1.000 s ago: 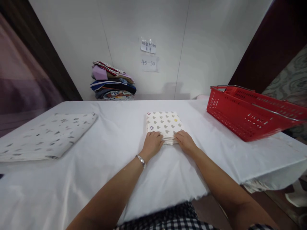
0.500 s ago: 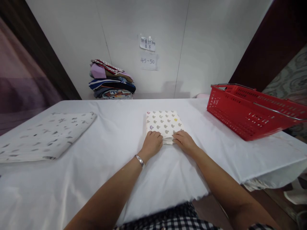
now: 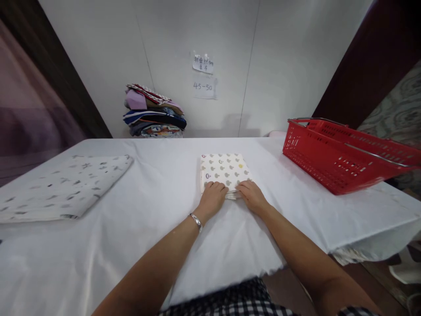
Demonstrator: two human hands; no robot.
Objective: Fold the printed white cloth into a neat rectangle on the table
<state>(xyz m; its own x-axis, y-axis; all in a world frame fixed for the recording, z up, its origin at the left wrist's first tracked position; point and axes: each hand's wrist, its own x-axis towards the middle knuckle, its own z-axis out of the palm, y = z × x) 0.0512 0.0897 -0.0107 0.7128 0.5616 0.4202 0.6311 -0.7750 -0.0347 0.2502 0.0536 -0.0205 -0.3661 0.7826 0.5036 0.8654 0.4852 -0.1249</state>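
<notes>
Soft, even indoor light fills the scene, brightest on the white wall and the white tabletop, which shows mild glare near its front edge. Shadows are faint, with a weak one under the red basket. Wide-angle distortion bends the edges. The dark corners lose detail, and the paper notes read slightly soft.

You have bare forearms, a silver bracelet on your left wrist, and black-and-white checked clothing below.
</notes>
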